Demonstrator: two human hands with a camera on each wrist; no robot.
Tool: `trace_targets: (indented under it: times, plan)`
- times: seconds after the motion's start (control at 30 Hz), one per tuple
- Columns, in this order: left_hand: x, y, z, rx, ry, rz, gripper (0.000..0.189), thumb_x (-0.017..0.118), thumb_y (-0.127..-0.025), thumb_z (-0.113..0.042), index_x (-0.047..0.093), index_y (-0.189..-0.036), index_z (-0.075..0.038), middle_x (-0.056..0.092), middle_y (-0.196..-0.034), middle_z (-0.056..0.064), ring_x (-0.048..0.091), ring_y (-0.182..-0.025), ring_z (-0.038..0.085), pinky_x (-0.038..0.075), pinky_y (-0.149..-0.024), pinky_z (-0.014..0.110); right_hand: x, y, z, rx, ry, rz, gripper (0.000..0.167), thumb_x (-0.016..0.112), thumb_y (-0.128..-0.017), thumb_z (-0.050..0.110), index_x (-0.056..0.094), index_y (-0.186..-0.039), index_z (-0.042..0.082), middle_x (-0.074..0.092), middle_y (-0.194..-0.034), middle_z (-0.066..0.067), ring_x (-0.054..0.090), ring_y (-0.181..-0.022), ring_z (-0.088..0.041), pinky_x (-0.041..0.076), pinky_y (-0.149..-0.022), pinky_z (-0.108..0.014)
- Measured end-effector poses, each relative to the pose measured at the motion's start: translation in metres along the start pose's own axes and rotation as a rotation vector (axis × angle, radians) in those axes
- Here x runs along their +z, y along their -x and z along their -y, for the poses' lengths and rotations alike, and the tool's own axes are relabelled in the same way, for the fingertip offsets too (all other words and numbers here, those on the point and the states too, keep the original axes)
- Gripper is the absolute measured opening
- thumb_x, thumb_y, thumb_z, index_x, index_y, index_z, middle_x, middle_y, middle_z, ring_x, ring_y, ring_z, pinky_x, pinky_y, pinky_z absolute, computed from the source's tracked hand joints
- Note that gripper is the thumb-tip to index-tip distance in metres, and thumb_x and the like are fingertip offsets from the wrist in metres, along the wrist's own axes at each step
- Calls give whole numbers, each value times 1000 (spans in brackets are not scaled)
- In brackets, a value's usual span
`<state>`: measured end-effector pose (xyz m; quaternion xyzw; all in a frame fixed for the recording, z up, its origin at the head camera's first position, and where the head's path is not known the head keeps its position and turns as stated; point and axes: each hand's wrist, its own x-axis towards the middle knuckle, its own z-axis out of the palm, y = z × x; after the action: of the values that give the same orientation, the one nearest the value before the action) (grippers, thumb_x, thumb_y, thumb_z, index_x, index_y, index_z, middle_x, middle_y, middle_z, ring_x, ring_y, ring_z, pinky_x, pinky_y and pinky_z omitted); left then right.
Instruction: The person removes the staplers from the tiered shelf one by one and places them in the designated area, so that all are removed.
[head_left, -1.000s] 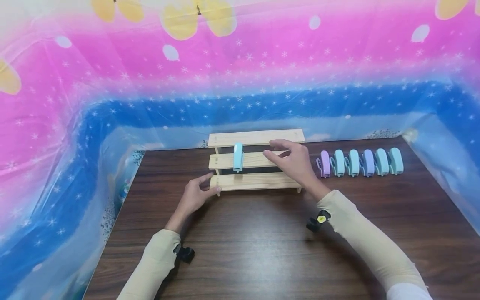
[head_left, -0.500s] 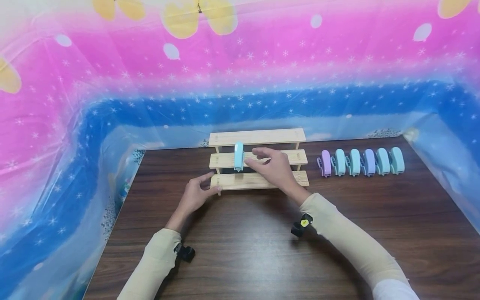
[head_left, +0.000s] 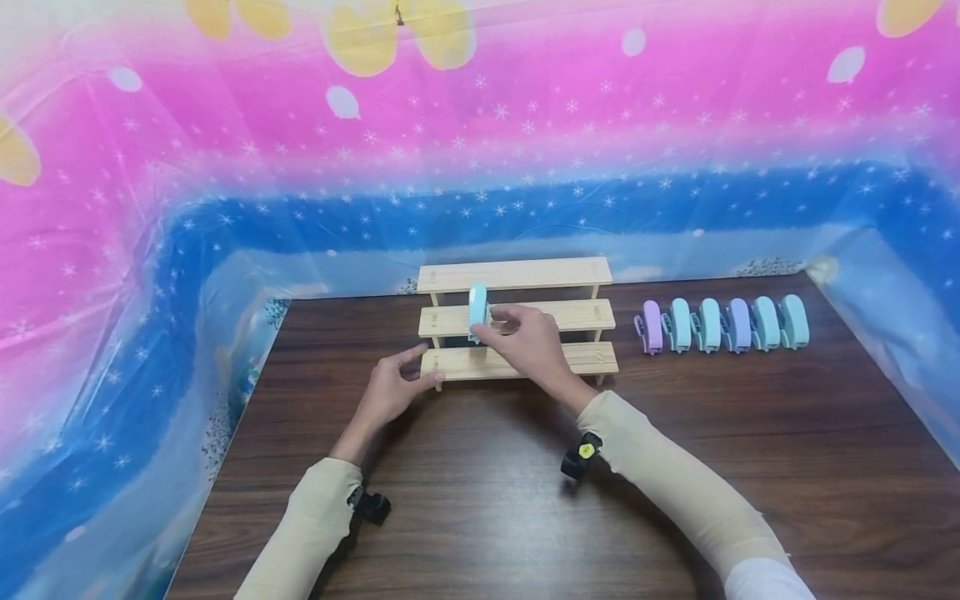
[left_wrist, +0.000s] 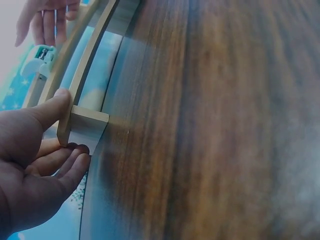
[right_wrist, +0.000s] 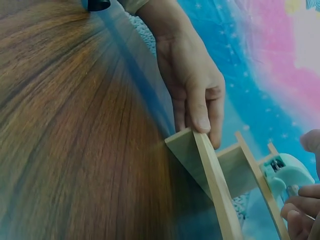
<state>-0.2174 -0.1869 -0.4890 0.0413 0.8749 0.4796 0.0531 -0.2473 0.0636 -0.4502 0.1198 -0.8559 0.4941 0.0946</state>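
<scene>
My left hand [head_left: 390, 390] holds the left end of the three-step wooden rack [head_left: 540, 360]. Its thumb lies against the bottom step and the fingers are behind the end, as the left wrist view [left_wrist: 40, 170] shows. On the middle step stands a small mint-green plastic device [head_left: 477, 304] with a rounded back. Metal parts show inside the same device [right_wrist: 290, 172] in the right wrist view. My right hand [head_left: 528, 340] is at its right side, fingers loosely bent. In the head view the thumb tip overlaps its lower edge and the index finger reaches its right side.
To the right of the rack, a row of similar devices stands on the dark wooden table [head_left: 480, 500]: a pink-purple one [head_left: 652, 327], a blue-violet one [head_left: 738, 325] and several mint-green ones [head_left: 793, 322]. A patterned pink and blue cloth [head_left: 480, 192] hangs behind the table.
My right hand has moved left along the rack, from its right part up to the mint-green device. The left hand has stayed at the rack's left end.
</scene>
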Motion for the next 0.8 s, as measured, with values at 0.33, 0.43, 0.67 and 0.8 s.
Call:
trace_targets:
  times: [0.33,0.43,0.67,0.8]
  plan:
    - [1,-1,1,-2,-14,-11,66,77,-94,-32,52,-150,-8,52,-151,19,63,-125,34,58,-96,45,12,-4,4,29,104,-45,61,80,-83,57,77,-118,8,78,-105,-8,73,-86,-18,57,-72,-34]
    - [1,-1,1,-2,-16,-12,67,77,-93,-32,52,-150,-9,51,-151,19,63,-125,35,58,-97,46,14,-5,5,39,111,-54,60,79,-83,58,77,-117,9,78,-106,-7,73,-87,-19,57,-73,-35]
    - [1,0,1,-4,-10,-12,66,78,-93,-32,52,-150,-9,52,-150,20,62,-125,35,57,-98,46,18,-6,6,40,140,-75,57,78,-84,55,77,-116,9,79,-105,-7,73,-84,-18,55,-72,-34]
    - [1,-1,1,-7,-9,-13,66,77,-94,-32,52,-150,-9,52,-150,20,62,-125,35,57,-98,46,19,-6,6,19,163,-86,53,77,-85,53,78,-113,8,79,-102,-7,73,-80,-18,53,-69,-34]
